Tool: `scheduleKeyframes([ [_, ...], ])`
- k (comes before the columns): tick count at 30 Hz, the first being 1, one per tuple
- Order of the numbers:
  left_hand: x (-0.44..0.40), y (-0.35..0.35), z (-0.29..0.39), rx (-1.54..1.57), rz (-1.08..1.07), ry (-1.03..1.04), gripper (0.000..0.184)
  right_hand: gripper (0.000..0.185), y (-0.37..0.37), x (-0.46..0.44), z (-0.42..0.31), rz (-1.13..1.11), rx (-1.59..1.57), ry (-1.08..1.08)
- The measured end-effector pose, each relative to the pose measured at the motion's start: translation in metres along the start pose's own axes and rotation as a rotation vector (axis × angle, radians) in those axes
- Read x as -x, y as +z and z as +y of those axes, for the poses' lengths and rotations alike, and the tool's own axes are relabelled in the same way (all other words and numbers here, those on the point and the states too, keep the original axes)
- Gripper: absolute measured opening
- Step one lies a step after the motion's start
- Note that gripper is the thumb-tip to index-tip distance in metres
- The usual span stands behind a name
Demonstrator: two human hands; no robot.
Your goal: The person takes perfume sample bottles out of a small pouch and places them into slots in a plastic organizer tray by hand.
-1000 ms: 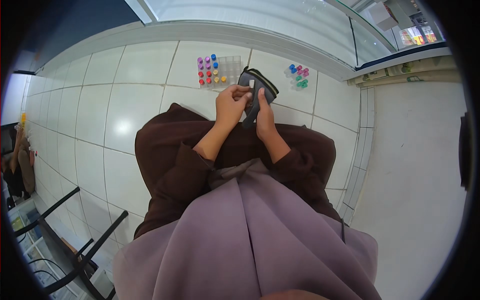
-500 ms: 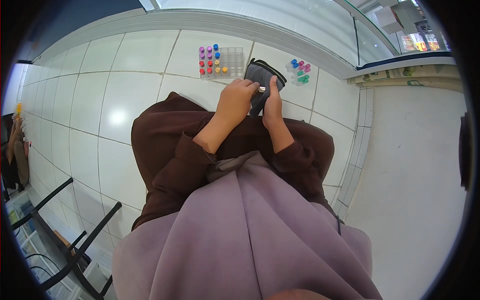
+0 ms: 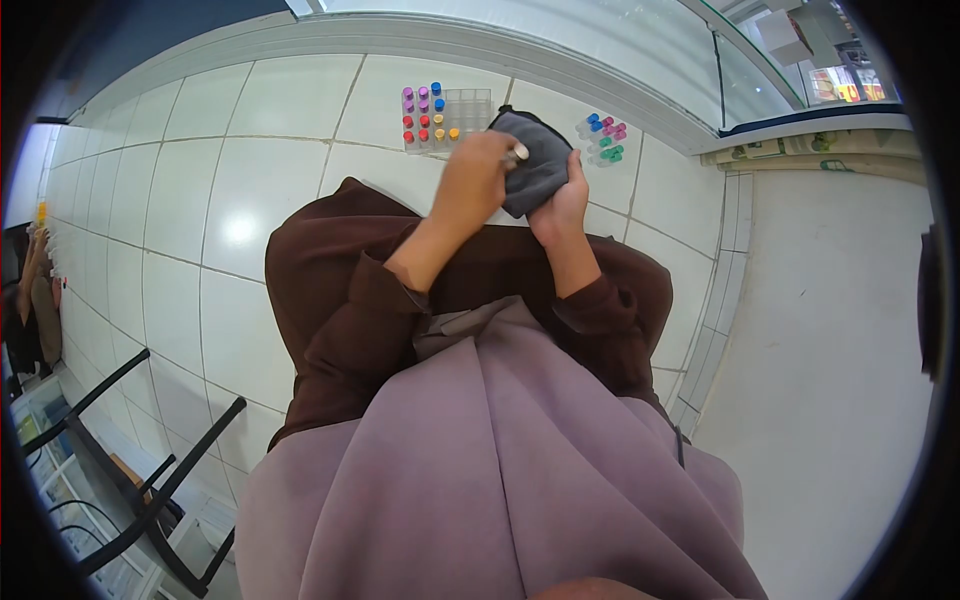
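Holds a dark-grey fabric pouch in half-curled right hand. Pinches a small whitish cylinder in nearly closed left hand.

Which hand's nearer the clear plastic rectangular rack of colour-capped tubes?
Left. The left hand is close to the rack, by its near right corner; the right hand is farther off to the right, holding the dark grey fabric pouch.

Wearer: dark brown below, mauve above.
Sleeves brown, loose-cuffed, at 9 and 3 o'clock; hands bare; matching leg cloth toward 10 and 2; mauve drape, creased lengthwise, at 6.
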State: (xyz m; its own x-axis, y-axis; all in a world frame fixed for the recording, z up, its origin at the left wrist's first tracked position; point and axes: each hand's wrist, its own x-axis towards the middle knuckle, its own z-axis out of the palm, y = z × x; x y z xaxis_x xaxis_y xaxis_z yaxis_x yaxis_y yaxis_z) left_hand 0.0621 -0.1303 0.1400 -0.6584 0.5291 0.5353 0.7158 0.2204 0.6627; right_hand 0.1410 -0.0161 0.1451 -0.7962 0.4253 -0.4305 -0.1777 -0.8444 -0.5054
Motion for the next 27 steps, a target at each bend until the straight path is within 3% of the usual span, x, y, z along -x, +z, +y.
scheduleKeyframes([
  [1, -0.006, -0.006, -0.002, -0.075, 0.056, -0.030, 0.019, 0.059, 0.000, 0.000, 0.000, -0.006, 0.005, -0.014],
  [3, -0.027, -0.026, -0.011, 0.085, -0.048, -0.341, 0.020, 0.058, -0.002, -0.003, 0.002, -0.001, 0.081, -0.068],
  [8, -0.044, -0.041, -0.068, -0.045, -0.048, -0.369, 0.027, 0.059, 0.005, 0.002, 0.006, 0.102, 0.258, -0.033],
  [14, -0.038, -0.022, -0.074, -0.128, -0.020, -0.295, 0.031, 0.060, -0.008, -0.010, 0.013, 0.078, 0.357, 0.014],
  [17, -0.033, -0.018, -0.080, -0.192, -0.118, -0.305, 0.034, 0.058, -0.010, -0.012, 0.015, 0.085, 0.377, 0.001],
  [27, -0.030, -0.007, -0.083, -0.219, -0.158, -0.312, 0.024, 0.063, -0.003, -0.009, 0.010, 0.091, 0.470, -0.054],
])
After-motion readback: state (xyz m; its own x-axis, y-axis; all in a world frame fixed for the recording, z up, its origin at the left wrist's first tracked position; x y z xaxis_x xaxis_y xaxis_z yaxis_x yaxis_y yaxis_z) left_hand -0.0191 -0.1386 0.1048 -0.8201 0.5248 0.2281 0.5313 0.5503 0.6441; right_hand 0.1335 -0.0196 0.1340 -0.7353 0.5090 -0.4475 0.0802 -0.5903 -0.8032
